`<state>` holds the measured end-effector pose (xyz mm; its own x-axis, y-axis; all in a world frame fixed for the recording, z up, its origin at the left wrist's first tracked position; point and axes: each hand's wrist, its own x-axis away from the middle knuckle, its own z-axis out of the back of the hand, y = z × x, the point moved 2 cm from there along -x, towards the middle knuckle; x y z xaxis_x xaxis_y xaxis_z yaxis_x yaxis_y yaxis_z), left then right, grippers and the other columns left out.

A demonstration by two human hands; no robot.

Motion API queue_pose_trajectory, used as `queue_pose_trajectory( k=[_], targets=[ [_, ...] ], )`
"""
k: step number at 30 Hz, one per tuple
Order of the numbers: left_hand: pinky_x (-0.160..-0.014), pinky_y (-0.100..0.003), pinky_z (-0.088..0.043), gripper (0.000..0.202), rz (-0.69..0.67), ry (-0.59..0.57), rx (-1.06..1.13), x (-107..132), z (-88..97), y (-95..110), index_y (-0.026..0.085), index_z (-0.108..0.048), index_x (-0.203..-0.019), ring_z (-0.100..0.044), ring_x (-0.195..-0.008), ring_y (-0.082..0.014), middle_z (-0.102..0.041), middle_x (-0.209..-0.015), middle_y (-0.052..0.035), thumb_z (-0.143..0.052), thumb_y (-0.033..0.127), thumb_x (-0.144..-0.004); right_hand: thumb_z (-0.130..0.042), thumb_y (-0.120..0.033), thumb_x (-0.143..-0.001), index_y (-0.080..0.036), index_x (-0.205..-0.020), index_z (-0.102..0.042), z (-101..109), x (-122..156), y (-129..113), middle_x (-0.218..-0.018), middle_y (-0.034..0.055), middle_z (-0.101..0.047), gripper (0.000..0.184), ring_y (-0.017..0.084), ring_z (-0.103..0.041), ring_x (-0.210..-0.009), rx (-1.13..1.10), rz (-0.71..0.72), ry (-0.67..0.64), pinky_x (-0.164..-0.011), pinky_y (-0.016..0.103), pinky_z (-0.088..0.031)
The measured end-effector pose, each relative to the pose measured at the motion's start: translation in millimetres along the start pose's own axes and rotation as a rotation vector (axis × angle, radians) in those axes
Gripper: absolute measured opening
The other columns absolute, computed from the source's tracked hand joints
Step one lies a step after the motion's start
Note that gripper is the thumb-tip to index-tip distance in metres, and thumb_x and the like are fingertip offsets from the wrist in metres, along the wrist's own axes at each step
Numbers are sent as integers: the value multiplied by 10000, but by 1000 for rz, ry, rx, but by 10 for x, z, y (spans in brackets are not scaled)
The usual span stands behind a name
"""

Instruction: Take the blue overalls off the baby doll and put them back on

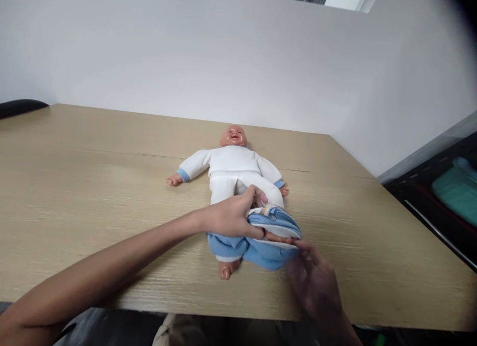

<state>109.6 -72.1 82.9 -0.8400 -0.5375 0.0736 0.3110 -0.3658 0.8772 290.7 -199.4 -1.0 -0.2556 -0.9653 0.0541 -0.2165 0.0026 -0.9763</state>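
Observation:
A baby doll lies on its back on the wooden table, head toward the wall, in a white top with blue cuffs. Blue pants with white trim are bunched around its lower legs, and one foot sticks out below a trouser leg. My left hand grips the pants' gathered edge, thumb beside the doll's other foot, which shows inside the opening. With its fingertips, my right hand pinches the edge of the same opening from the right; part of this hand is blurred and in shadow.
The wooden table reaches back to a pale wall. A dark rounded object shows at the far left edge. Beyond the table's right side is a dark frame with green cloth.

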Motion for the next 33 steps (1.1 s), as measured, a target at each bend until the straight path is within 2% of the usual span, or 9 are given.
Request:
queue_pose_trajectory(
  k=[3,8,12,16,21,25,28,30,33],
  targets=[
    [-935,-429,-528,552,-56,7,37,-10,27,-13,189,-482,-1239,-660,-1079,-283,-652,-1178,-85,-772,317,-787,-703,-492,-891,-299,-931,-758,-1,-26,56,-1041,46,-826,204,340,-765,-1045,-100,-116,74,-923,478,-648],
    [-902,-393,-517,506,-104,-3,81,-22,100,-51,180,-517,-1260,-619,-1034,-246,-613,-1127,-54,-732,294,-815,-839,-531,-818,-255,-1286,-653,17,-47,87,-1184,94,-799,574,315,-757,-1079,-59,-71,72,-921,430,-624],
    [-827,-330,-507,418,-151,-8,117,-22,133,-70,194,-521,-1197,-578,-936,-198,-577,-1033,-12,-711,288,-836,-857,-527,-837,-247,-1231,-649,44,-79,3,-1173,83,-784,527,279,-729,-1113,50,36,21,-956,364,-583],
    [-872,-336,-518,316,-185,-24,36,-27,160,-82,192,-570,-1121,-594,-961,-213,-602,-1006,-15,-712,337,-878,-849,-541,-847,-261,-1237,-667,145,-161,-143,-1138,52,-767,512,247,-720,-1047,166,176,-12,-886,302,-578],
    [-927,-334,-507,333,-219,-125,35,-30,150,-35,148,-650,-1171,-639,-1025,-232,-693,-1097,-56,-709,396,-957,-831,-448,-880,-241,-1154,-761,307,-383,-332,-1087,50,-797,350,264,-740,-1022,347,102,-236,-916,356,-597],
    [-847,-329,-496,502,-160,-99,-76,54,145,27,171,-698,-1161,-641,-970,-248,-692,-1041,-47,-816,553,-858,-880,-379,-827,-249,-1311,-745,402,-528,-444,-1281,97,-781,519,348,-719,-1197,429,21,-469,-1073,534,-556],
    [-935,-382,-482,644,-149,-11,-254,209,183,31,209,-682,-1246,-596,-1106,-305,-666,-1157,-75,-854,629,-789,-948,-331,-726,-280,-1382,-711,468,-580,-487,-1392,88,-733,699,371,-646,-1321,461,-19,-482,-1179,622,-448],
    [-1043,-434,-449,678,-159,42,-343,337,226,-5,227,-662,-1292,-538,-1223,-336,-635,-1290,-95,-843,649,-794,-964,-294,-689,-290,-1386,-709,479,-599,-527,-1398,78,-720,742,365,-607,-1358,476,-12,-490,-1198,604,-432],
    [-1161,-495,-387,581,-163,90,-414,504,291,-93,227,-693,-1248,-440,-1373,-380,-528,-1512,-109,-820,613,-833,-910,-296,-767,-287,-1365,-719,409,-630,-631,-1290,65,-726,627,326,-626,-1276,544,72,-612,-1142,487,-497]
  ],
)
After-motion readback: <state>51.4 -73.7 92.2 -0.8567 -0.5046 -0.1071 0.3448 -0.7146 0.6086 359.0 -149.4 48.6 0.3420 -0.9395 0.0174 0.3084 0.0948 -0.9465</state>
